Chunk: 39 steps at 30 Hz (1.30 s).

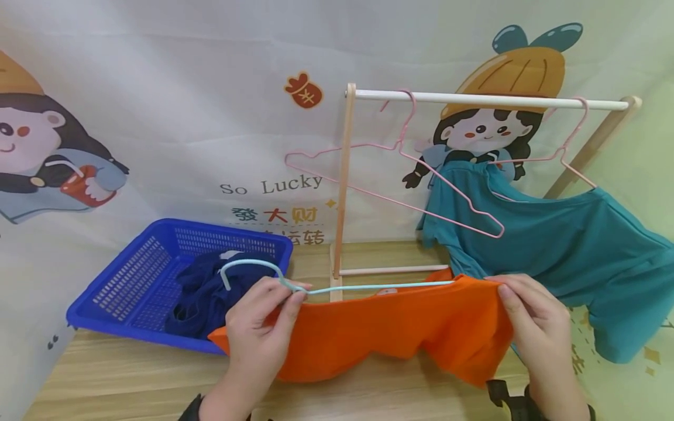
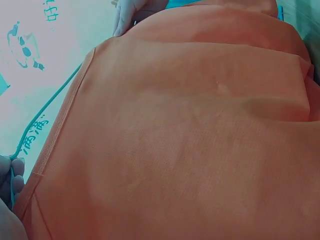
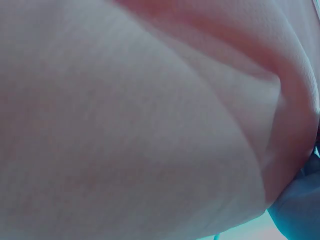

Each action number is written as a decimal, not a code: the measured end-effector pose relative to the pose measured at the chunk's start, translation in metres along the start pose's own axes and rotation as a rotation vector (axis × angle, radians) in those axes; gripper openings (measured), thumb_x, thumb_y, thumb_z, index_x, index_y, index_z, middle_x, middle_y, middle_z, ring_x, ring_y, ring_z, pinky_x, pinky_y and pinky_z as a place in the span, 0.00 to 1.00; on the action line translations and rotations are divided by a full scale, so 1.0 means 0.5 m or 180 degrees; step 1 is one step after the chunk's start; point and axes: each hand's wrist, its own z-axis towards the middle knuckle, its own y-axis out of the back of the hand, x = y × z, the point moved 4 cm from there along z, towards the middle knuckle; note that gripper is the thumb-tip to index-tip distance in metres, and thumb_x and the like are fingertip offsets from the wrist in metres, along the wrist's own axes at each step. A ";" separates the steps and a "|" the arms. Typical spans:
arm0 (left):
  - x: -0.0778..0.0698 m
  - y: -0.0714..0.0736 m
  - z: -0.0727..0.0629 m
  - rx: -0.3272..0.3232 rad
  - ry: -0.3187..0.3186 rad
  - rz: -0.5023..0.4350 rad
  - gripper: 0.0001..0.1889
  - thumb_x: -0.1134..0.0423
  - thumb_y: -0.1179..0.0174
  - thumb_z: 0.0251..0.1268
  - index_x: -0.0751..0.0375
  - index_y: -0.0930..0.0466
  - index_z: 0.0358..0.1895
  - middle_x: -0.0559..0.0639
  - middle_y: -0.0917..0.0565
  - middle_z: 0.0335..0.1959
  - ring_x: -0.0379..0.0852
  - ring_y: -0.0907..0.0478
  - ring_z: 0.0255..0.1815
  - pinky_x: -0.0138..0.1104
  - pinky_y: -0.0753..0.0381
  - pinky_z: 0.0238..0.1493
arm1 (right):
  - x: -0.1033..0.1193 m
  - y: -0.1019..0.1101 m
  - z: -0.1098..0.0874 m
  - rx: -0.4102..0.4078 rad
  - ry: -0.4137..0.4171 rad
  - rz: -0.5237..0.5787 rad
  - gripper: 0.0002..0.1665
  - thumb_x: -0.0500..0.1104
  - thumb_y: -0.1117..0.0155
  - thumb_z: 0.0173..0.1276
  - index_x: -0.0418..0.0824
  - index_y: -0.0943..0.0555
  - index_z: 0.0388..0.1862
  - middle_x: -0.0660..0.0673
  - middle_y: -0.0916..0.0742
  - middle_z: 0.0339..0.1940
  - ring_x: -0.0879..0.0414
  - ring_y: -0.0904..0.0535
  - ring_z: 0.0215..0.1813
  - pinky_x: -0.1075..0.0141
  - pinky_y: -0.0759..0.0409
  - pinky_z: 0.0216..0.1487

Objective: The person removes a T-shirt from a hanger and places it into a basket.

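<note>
A light-blue hanger [image 1: 363, 287] runs along the neckline of an orange shirt [image 1: 389, 327], its hook pointing left over the basket. My left hand [image 1: 260, 327] pinches the hanger at the base of its hook, thumb in front. My right hand [image 1: 539, 324] pinches the shirt's shoulder, where the hanger's right end goes out of sight inside the cloth. The shirt hangs down between both hands. In the left wrist view, orange cloth [image 2: 175, 125] covers most of the picture, with fingers of my left hand [image 2: 14, 180] at the lower left. Cloth [image 3: 125, 125] fills the right wrist view.
A wooden rack [image 1: 344, 187] with a white rail [image 1: 489, 100] stands behind the shirt. On it hang a bare pink hanger [image 1: 453, 182] and a teal shirt [image 1: 547, 234] on another pink hanger. At left, a blue basket [image 1: 142, 292] holds dark-blue clothing [image 1: 202, 292].
</note>
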 end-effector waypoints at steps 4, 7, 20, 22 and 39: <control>0.001 0.010 0.006 -0.0073 0.0026 0.0058 0.02 0.71 0.35 0.56 0.67 0.15 0.31 0.52 0.16 0.29 0.39 0.23 0.32 0.22 0.23 0.36 | -0.002 0.000 0.004 -0.0090 -0.0017 0.0060 0.10 0.29 0.44 0.67 0.26 0.18 0.43 0.57 0.15 0.38 0.61 0.21 0.38 0.78 0.20 0.38; 0.003 0.020 0.011 -0.0134 0.0090 -0.0011 0.01 0.74 0.36 0.56 0.69 0.16 0.30 0.54 0.16 0.30 0.39 0.21 0.34 0.22 0.22 0.37 | -0.008 0.003 0.004 -0.0161 -0.0289 0.0160 0.10 0.31 0.43 0.67 0.27 0.18 0.43 0.54 0.14 0.38 0.60 0.21 0.38 0.77 0.20 0.38; 0.007 -0.002 0.004 0.0082 0.0232 -0.0522 0.06 0.79 0.41 0.58 0.67 0.16 0.32 0.55 0.17 0.33 0.43 0.20 0.36 0.23 0.21 0.35 | -0.036 -0.004 -0.004 0.0079 -0.0706 -0.0101 0.14 0.37 0.42 0.69 0.32 0.18 0.49 0.60 0.16 0.40 0.62 0.23 0.42 0.81 0.22 0.41; 0.010 -0.009 -0.001 0.0166 0.0279 -0.0526 0.07 0.80 0.41 0.58 0.66 0.16 0.32 0.54 0.17 0.33 0.43 0.21 0.36 0.23 0.22 0.32 | -0.040 -0.005 -0.004 0.0128 -0.0666 -0.0166 0.13 0.36 0.41 0.68 0.32 0.18 0.47 0.64 0.17 0.39 0.65 0.23 0.42 0.82 0.23 0.41; 0.043 -0.045 -0.025 0.0684 0.0547 -0.0085 0.06 0.72 0.39 0.60 0.58 0.17 0.30 0.51 0.16 0.33 0.39 0.20 0.35 0.24 0.21 0.30 | 0.014 -0.026 -0.005 0.0403 0.0653 -0.0029 0.18 0.25 0.44 0.63 0.34 0.19 0.50 0.53 0.17 0.47 0.64 0.25 0.51 0.79 0.31 0.54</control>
